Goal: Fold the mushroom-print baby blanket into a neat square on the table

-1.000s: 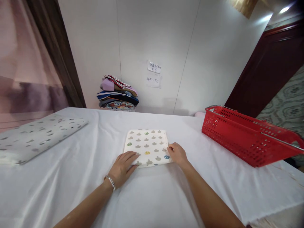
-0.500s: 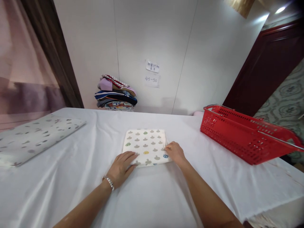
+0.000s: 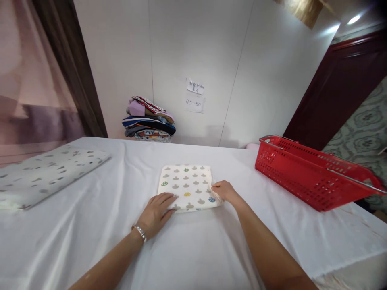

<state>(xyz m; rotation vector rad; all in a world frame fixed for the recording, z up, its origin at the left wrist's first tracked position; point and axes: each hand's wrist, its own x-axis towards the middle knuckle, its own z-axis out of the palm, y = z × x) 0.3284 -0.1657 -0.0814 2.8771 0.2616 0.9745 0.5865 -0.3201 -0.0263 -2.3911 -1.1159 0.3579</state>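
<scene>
A folded white cloth (image 3: 187, 185) printed with small grey, green, yellow and blue shapes lies flat on the white-covered table (image 3: 193, 249). My left hand (image 3: 156, 213), a silver bracelet on its wrist, rests palm down with fingers stretched over the cloth's near left corner. At the cloth's right edge my right hand (image 3: 225, 191) has its fingers pinched on the fabric.
A red plastic basket (image 3: 311, 177) with metal handles stands at the right. On the left edge lies a flat grey-patterned pillow (image 3: 45, 173). A stack of folded clothes (image 3: 149, 121) sits against the white wall, beside two paper notes (image 3: 195, 94). A dark door is at right.
My right hand has slid slightly along the cloth's right edge and its fingers have closed on the fabric. The left hand stays in place.
</scene>
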